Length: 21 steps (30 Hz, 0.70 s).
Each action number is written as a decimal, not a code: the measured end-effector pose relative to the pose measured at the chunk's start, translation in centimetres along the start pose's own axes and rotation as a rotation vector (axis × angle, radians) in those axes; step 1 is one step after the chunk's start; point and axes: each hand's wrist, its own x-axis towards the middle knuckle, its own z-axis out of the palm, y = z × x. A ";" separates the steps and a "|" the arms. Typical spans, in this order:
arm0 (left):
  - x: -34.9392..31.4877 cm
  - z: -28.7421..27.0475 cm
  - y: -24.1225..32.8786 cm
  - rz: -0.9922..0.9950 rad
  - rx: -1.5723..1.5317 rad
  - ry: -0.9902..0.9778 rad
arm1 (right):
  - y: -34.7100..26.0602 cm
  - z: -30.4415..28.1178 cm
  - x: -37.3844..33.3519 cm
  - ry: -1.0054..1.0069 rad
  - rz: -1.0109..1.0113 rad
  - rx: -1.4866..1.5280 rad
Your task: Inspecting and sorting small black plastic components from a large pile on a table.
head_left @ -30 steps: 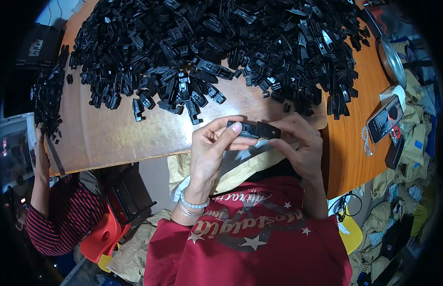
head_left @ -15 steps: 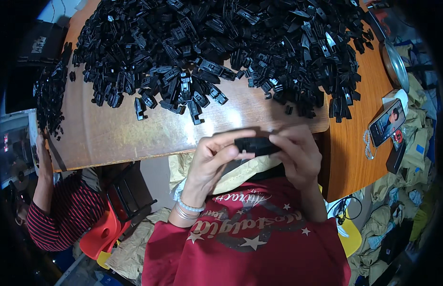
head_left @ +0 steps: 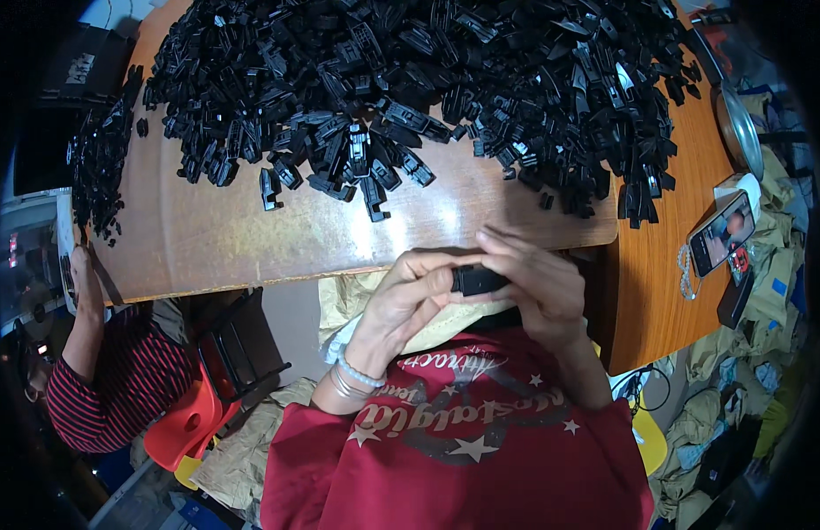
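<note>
A small black plastic part (head_left: 477,280) is held between my two hands, just off the table's near edge and above my lap. My left hand (head_left: 416,287) pinches its left end between thumb and fingers. My right hand (head_left: 540,284) is curled round its right end, fingers over the top, so much of the part is covered. Beyond my hands, a big heap of black plastic parts (head_left: 339,88) spreads over the wooden table (head_left: 224,238). A few loose black pieces (head_left: 373,199) lie at the heap's near fringe.
A lit phone (head_left: 723,234) leans on a stand at the right, beside a bead strap (head_left: 686,272) and a round metal dish (head_left: 738,132). Another person in a striped sleeve (head_left: 118,380) sits at the left near a smaller black pile (head_left: 101,168). Brown paper (head_left: 242,450) lies below.
My hands have drawn closer together round the black part, and my right fingers now reach over its top. My left hand has shifted right. The whole view has moved slightly.
</note>
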 end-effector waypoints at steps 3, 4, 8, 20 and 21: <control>0.1 -0.4 -0.6 0.033 -0.041 0.012 | 0.4 0.4 0.2 0.048 -0.010 0.044; 0.1 -1.0 -0.8 0.028 -0.069 -0.008 | 0.3 0.4 0.3 0.048 0.005 0.060; -0.9 0.1 0.4 -0.006 0.278 0.201 | 0.2 0.8 -0.2 0.001 0.093 0.129; 0.6 -0.1 3.8 0.614 1.981 0.795 | 0.8 0.3 -2.4 0.014 0.260 -0.100; 0.7 -0.2 3.7 0.603 2.081 0.774 | 1.2 -0.1 -2.5 0.110 0.269 -0.205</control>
